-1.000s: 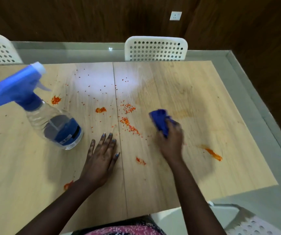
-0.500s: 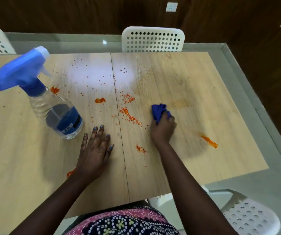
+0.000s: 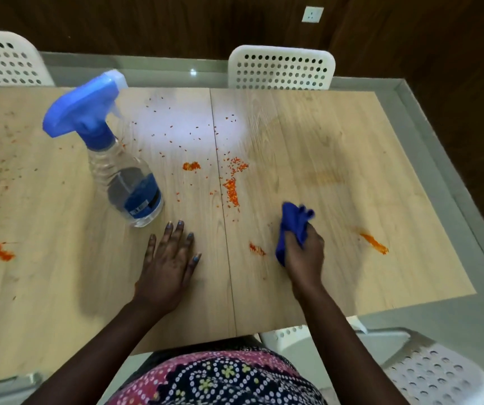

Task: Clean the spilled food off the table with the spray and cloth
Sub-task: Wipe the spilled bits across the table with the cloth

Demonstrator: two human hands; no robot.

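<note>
Right hand (image 3: 305, 255) grips blue cloth (image 3: 292, 226), mid-wipe; left hand (image 3: 169, 263) flat, fingers spread, on table (image 3: 337, 159); orange spills (image 3: 232, 192) remain beyond and either side; spray bottle (image 3: 118, 165) ahead of left hand; much left.

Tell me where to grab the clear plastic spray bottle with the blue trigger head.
Grip the clear plastic spray bottle at its narrow neck under the blue trigger head, coming from the near side with the free left hand; it stands upright, nozzle pointing away.

Matt wood table (image 3: 322, 141), clear plastic bottle (image 3: 124, 176), soft cloth (image 3: 292, 223).
</note>
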